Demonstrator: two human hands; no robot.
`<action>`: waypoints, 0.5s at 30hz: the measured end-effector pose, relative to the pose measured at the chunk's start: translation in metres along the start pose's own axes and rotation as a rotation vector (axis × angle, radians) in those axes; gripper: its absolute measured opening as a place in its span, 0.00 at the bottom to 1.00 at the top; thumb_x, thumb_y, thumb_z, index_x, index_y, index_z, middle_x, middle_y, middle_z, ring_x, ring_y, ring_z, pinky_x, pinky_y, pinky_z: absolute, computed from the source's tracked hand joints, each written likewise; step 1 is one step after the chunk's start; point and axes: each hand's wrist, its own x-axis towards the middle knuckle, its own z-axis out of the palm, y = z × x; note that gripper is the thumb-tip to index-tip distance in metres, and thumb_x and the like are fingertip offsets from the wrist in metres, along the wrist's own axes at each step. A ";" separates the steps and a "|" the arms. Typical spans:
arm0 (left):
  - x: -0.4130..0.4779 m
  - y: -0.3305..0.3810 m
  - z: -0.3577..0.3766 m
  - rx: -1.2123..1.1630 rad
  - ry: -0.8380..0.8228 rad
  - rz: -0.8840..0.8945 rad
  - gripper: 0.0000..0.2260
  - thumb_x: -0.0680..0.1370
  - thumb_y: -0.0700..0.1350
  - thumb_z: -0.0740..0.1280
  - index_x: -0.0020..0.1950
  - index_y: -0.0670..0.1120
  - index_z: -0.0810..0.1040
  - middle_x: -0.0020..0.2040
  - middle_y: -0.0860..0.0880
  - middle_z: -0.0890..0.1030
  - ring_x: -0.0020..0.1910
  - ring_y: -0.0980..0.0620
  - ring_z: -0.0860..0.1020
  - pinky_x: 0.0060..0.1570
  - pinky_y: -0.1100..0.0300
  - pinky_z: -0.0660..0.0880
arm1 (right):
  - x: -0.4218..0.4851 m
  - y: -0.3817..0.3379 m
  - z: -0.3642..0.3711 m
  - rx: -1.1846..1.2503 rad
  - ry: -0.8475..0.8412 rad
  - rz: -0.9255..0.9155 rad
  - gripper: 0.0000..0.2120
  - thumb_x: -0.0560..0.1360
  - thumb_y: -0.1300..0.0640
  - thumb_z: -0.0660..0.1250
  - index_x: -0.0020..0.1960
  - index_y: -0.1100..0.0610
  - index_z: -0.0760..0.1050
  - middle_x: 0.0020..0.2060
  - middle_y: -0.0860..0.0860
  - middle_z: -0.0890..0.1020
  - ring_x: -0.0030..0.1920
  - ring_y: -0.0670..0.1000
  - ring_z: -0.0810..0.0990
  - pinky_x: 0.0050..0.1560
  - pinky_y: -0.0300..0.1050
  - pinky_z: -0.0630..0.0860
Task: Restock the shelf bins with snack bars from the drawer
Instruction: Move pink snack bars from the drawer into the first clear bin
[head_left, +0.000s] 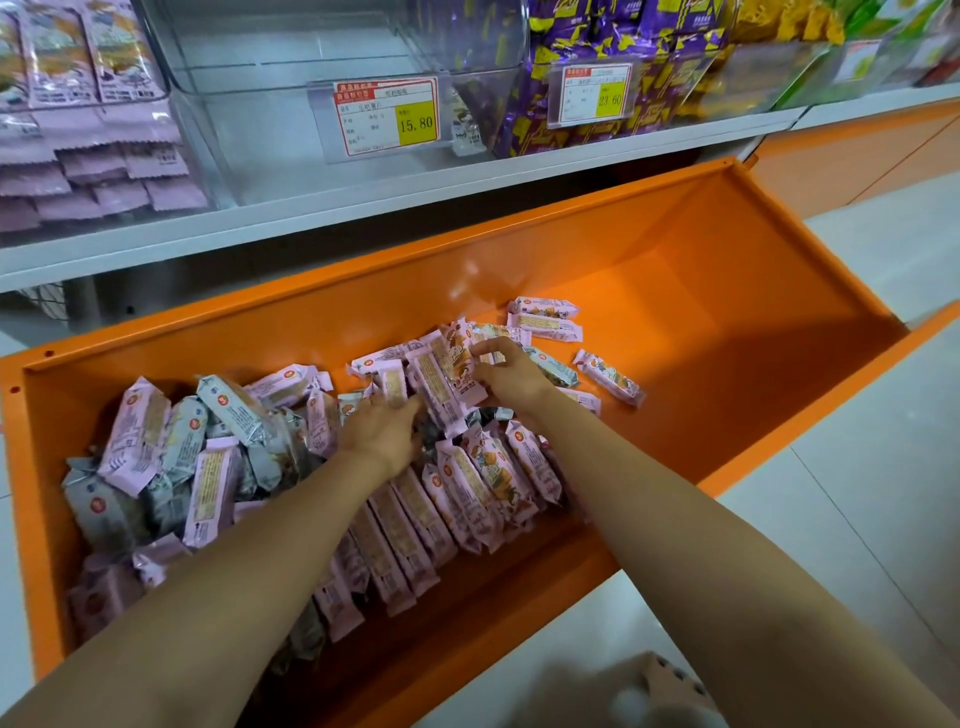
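Your right hand (506, 374) has its fingers pinching a clutch of bars (441, 387) mid-way along the drawer (675, 260). Your left hand (382, 431) hides its fingers among wrappers, so I cannot tell their grip. Lifted to the bin (291, 62) above the drawer, the slick bars may slip out.

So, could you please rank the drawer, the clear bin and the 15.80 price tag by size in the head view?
Largest to smallest:
orange drawer
clear bin (farther back)
15.80 price tag
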 end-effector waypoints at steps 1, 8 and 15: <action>0.000 -0.002 0.000 -0.047 0.006 -0.018 0.20 0.81 0.49 0.63 0.71 0.49 0.64 0.63 0.39 0.73 0.61 0.39 0.72 0.57 0.49 0.73 | 0.000 0.000 -0.001 0.006 -0.006 -0.002 0.08 0.81 0.64 0.60 0.59 0.55 0.69 0.42 0.55 0.76 0.39 0.54 0.78 0.47 0.52 0.81; -0.007 -0.021 -0.010 -0.556 0.172 -0.071 0.11 0.79 0.41 0.66 0.54 0.45 0.65 0.34 0.46 0.71 0.30 0.46 0.69 0.28 0.56 0.59 | 0.001 -0.002 0.010 -0.006 -0.037 -0.018 0.13 0.80 0.65 0.60 0.64 0.57 0.67 0.43 0.52 0.72 0.37 0.50 0.71 0.41 0.46 0.76; -0.022 -0.034 -0.026 -1.284 0.136 -0.193 0.29 0.77 0.35 0.69 0.69 0.46 0.54 0.64 0.41 0.71 0.58 0.45 0.74 0.58 0.55 0.73 | -0.010 -0.009 0.036 -0.014 -0.099 -0.113 0.14 0.80 0.66 0.59 0.65 0.58 0.67 0.74 0.50 0.63 0.48 0.47 0.74 0.39 0.41 0.71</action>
